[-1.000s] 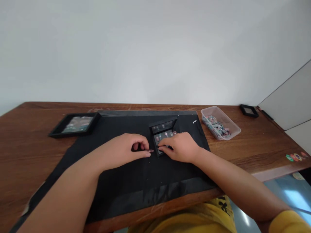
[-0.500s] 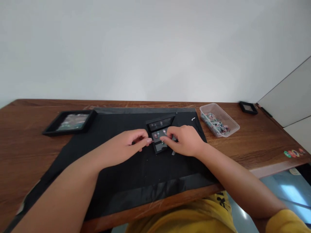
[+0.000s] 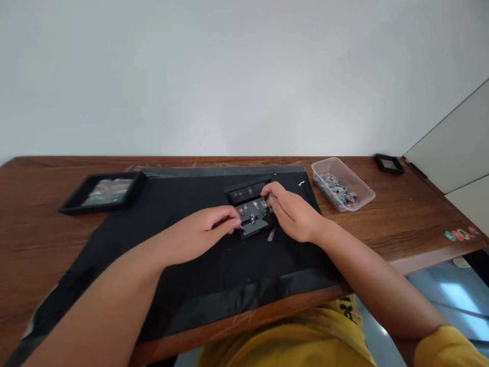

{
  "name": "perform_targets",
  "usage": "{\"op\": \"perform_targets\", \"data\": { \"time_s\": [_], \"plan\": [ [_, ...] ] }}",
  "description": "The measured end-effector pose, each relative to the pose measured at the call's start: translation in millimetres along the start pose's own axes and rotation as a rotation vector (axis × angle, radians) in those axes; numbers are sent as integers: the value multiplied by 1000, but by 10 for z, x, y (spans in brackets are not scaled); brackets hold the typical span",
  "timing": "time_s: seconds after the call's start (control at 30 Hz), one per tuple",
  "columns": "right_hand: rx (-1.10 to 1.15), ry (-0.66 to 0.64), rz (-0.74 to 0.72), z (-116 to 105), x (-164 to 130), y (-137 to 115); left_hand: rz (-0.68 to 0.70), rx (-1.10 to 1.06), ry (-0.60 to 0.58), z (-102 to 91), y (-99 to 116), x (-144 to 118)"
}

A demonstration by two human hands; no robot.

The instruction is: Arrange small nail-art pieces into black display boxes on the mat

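A small black case (image 3: 244, 214) lies open on the black mat, its back panel tilted up. Several small pink, white and green pieces (image 3: 252, 219) sit in it. My left hand (image 3: 217, 224) is at the case's front left side, thumb and forefinger pinched; whatever is between the tips is too small to name. At the right side of the case, my right hand (image 3: 294, 211) has its fingers bent and closed over the edge near the small pieces. What they hold, if anything, is hidden. A clear little packet (image 3: 271, 234) lies beside the case, below the right hand.
On the right stands a clear plastic tub (image 3: 364, 196) with many small packets. A black frame (image 3: 69, 205) is at the left, and a smaller one (image 3: 389, 164) at the far right. The black mat (image 3: 214, 295) covers the wooden table (image 3: 405, 224); a wall rises behind.
My right hand has shifted from over the case to its right edge, uncovering more pieces, with green ones now showing. My left hand stays pinched, slightly lower against the case.
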State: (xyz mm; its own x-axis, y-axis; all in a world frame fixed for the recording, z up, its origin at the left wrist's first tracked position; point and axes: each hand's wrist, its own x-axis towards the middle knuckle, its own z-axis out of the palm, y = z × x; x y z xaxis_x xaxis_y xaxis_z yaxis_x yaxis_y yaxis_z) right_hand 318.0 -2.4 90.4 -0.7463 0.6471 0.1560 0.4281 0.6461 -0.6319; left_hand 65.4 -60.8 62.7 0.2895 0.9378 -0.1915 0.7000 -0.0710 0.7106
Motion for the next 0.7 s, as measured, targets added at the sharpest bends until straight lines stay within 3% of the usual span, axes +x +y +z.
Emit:
{"op": "perform_targets", "data": {
  "time_s": [0.37, 0.53, 0.7],
  "plan": [
    [-60, 2, -76, 54, 14, 131, -35, 83, 173, 122, 83, 52],
    [-47, 17, -49, 50, 35, 112, -42, 89, 186, 153, 87, 55],
    [42, 130, 55, 48, 22, 71, -74, 33, 157, 120, 36, 24]
  ]
}}
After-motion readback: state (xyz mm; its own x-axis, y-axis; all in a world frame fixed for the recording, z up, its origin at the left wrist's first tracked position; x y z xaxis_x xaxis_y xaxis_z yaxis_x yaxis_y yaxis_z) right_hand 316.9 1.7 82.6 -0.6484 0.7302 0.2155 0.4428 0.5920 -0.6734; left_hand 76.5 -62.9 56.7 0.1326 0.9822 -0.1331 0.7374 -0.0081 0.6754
